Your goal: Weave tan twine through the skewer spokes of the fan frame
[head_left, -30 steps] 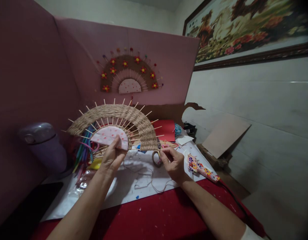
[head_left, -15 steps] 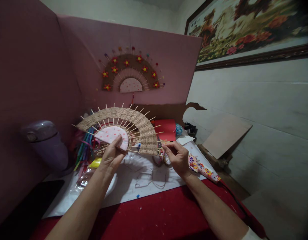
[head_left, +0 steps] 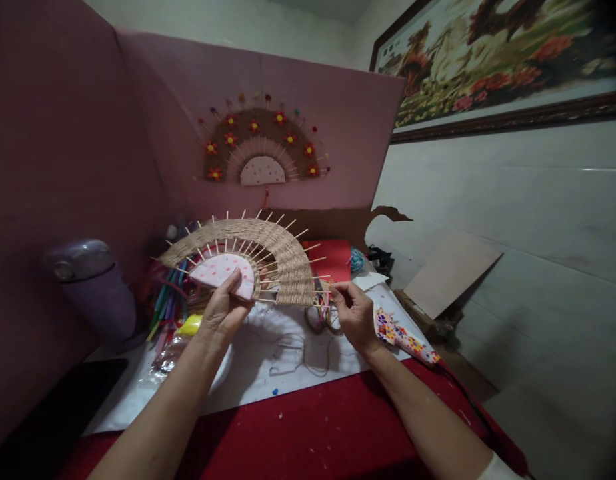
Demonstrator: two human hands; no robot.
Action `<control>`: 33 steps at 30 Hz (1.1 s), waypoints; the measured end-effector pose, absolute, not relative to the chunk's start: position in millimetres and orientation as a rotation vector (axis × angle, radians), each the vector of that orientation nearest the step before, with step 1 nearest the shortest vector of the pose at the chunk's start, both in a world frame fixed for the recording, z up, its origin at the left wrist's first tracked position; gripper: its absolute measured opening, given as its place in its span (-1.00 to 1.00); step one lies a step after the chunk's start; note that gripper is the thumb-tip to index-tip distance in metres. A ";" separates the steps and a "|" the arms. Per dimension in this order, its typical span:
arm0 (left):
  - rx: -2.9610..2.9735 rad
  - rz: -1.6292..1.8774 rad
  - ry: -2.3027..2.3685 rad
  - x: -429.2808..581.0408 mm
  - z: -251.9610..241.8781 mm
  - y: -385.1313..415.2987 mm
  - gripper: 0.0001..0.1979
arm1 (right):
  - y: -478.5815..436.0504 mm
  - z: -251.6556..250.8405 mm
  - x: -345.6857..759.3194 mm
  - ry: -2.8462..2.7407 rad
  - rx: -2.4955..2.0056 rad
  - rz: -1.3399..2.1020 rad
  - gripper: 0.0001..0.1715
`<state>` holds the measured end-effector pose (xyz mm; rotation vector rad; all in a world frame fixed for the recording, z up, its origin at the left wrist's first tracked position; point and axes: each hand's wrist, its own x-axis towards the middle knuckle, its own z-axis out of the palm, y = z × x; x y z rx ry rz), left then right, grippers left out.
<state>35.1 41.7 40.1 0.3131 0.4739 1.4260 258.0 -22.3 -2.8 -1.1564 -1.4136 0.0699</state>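
Note:
My left hand (head_left: 223, 312) grips a half-round woven fan piece (head_left: 283, 257) by its pink dotted paper centre (head_left: 221, 270), holding it up above the table. Thin wooden sticks poke out through the brown woven band all around. My right hand (head_left: 355, 313) is at the fan's lower right end, fingers pinched on the tip of a stick or strand there. Loose brown string (head_left: 298, 350) trails on the white sheet (head_left: 268, 373) below.
A finished fan with red flowers (head_left: 261, 147) hangs on the pink board behind. A purple jar (head_left: 91, 287) stands at left beside coloured sticks (head_left: 165, 303). A patterned glue gun (head_left: 403, 337), scissors (head_left: 321, 317), red paper (head_left: 335, 257) and cardboard (head_left: 451, 267) lie to the right.
The fan has tilted and shifted slightly right and down. My right hand has risen from the table to the fan's lower right end and pinched there.

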 end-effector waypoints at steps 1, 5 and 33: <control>0.314 1.422 0.482 35.7 40.4 41.3 -0.76 | -22.2 -2.7 258.5 -1.433 -1.161 0.026 -0.87; 0.343 1.428 0.559 36.5 40.9 40.2 -0.75 | -22.7 -1.7 261.0 -1.505 -1.148 -0.128 -0.90; 0.472 1.340 0.619 43.2 28.4 43.0 -0.79 | -23.5 -6.7 260.8 -1.760 -1.169 -0.385 -0.83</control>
